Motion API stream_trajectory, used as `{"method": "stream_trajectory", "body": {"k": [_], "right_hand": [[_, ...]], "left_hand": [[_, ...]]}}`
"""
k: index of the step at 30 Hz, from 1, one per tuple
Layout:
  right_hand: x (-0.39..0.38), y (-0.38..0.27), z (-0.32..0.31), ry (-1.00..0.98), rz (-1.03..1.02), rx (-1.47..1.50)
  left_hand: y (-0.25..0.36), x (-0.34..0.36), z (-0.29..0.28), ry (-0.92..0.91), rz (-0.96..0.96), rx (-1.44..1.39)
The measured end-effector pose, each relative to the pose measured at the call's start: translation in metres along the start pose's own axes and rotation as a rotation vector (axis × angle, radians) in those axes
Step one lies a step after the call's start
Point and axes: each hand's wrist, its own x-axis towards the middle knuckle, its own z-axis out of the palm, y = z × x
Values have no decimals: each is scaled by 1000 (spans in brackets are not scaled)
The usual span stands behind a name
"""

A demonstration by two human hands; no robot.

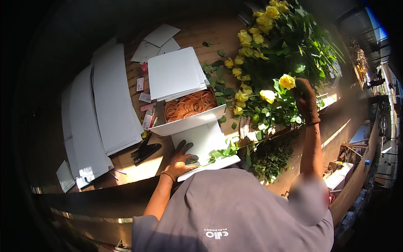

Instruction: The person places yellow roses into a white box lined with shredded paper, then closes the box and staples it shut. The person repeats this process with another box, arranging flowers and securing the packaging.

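Note:
My left hand (183, 161), in a dark-palmed brown glove, rests with fingers apart on a folded white cardboard sheet (195, 140). A leafy stem (222, 153) lies across that sheet toward the right. My right hand (306, 101), gloved too, is closed on a yellow rose (287, 82) just below its bloom, over the bunch's lower edge. Another pale yellow rose (267, 96) is just left of it. Behind the folded sheet, a box of orange rubber bands (189, 105) sits partly under a stack of white cards (172, 71).
Long white sheets (113, 101) cover the left bench. A black stapler (147, 152) and small boxes (140, 84) lie beside them. A large pile of yellow roses (264, 21) fills the back right, loose greenery (270, 159) lies at front right, and a wooden board (352, 176) edges the right.

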Motion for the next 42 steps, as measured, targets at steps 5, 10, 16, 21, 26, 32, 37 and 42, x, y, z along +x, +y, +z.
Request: {"method": "stream_trajectory", "body": {"k": [5, 10, 16, 21, 26, 32, 37, 42], "right_hand": [[9, -77, -5, 193, -202, -39], [20, -62, 27, 72, -204, -84], [29, -130, 32, 58, -329, -73], [9, -156, 50, -336, -379, 45], [-70, -127, 191, -844, -367, 309], [-120, -97, 272, -945, -503, 183], [-124, -97, 270, -974, -652, 117], [-98, -98, 239, -1184, -531, 199]], "left_hand": [[-7, -2, 4, 18, -9, 8], [-6, 3, 4, 19, 23, -13], [-8, -1, 7, 19, -1, -16], [-18, 5, 9, 35, 53, 30], [-17, 1, 13, 151, 55, 45], [-9, -5, 5, 201, 61, -27], [-22, 2, 15, 142, 119, 45], [-9, -2, 7, 113, 71, 54]]}}
